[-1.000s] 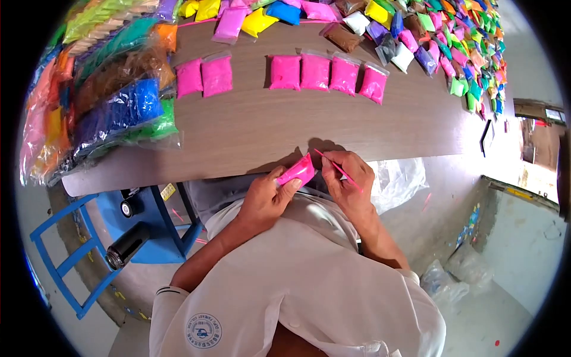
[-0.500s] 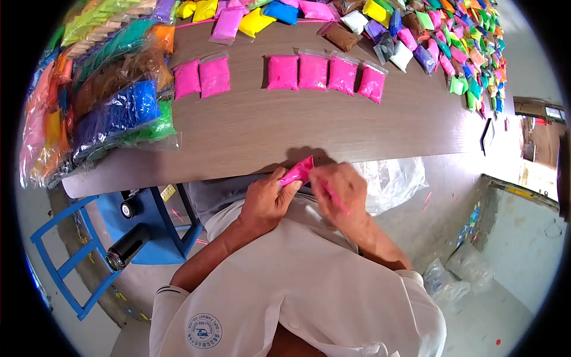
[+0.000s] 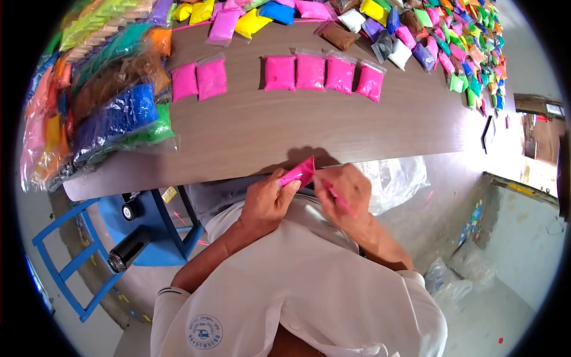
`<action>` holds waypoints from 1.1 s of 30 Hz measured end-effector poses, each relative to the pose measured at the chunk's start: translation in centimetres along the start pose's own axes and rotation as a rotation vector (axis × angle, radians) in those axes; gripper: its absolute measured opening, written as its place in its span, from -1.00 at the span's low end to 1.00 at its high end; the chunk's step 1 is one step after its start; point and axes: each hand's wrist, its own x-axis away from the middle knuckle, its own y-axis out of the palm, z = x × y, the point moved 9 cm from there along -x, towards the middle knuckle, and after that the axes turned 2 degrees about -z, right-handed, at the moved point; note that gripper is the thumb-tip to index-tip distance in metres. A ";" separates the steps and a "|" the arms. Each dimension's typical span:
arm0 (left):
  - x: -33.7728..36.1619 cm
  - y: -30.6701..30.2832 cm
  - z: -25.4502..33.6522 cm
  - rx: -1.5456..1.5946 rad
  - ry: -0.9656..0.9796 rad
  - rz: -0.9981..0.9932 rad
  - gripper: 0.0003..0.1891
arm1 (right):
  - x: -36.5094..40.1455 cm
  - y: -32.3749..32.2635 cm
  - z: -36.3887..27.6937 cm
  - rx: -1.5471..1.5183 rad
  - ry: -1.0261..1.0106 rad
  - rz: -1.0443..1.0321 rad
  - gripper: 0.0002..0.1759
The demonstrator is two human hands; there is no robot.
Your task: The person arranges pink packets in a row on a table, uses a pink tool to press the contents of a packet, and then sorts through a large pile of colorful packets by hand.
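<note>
My left hand is closed on a small pink-filled plastic packet, holding it tilted upright just off the table's front edge. Close beside the packet's right end is my right hand, its fingers curled round a thin pink stick-like piece that slants down across the palm. Slight motion blur softens these fingers. Farther back on the table, a row of flat pink packets lies apart from a pair of pink packets to the left.
Large clear bags of coloured packets are stacked on the table's left. Many loose mixed-colour packets cover the back right. Below left stands a blue chair near a blue stool with a black flask. Clear plastic hangs by the right knee.
My right hand has shifted slightly right, with the pink stick-like piece moving along with it. My left hand keeps the packet in nearly the same place. The view has moved a little.
</note>
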 end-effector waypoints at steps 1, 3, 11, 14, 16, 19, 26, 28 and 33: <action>0.0 0.1 -0.1 0.006 -0.008 0.002 -0.59 | 0.1 0.5 -0.2 0.029 0.021 -0.002 -0.76; 0.0 0.1 0.1 0.018 -0.008 0.002 -0.60 | -0.2 0.1 1.9 0.102 0.067 0.044 -0.74; -0.2 -0.1 0.1 0.001 -0.002 0.007 -0.63 | -1.4 0.0 1.9 0.130 -0.002 -0.016 -0.77; -0.3 -0.5 0.9 0.037 0.039 0.046 -0.62 | -1.8 -0.7 3.2 0.123 0.019 -0.006 -0.78; -0.2 -0.4 0.6 0.031 0.011 0.033 -0.62 | -2.0 -0.5 0.2 0.023 -0.033 -0.045 -0.81; -0.3 -0.2 0.5 0.013 0.020 0.017 -0.62 | -1.8 0.2 1.8 0.096 0.005 -0.099 -0.79; -0.3 -0.4 0.8 0.039 0.016 0.036 -0.62 | -2.3 0.2 1.2 0.035 0.034 -0.076 -0.84; -0.2 -0.2 0.2 0.036 0.035 0.049 -0.62 | -2.3 0.5 3.0 0.090 0.056 -0.069 -0.83; -0.2 -0.2 -0.3 0.050 0.034 0.051 -0.62 | -2.1 -0.7 0.6 -0.008 0.036 -0.067 -0.82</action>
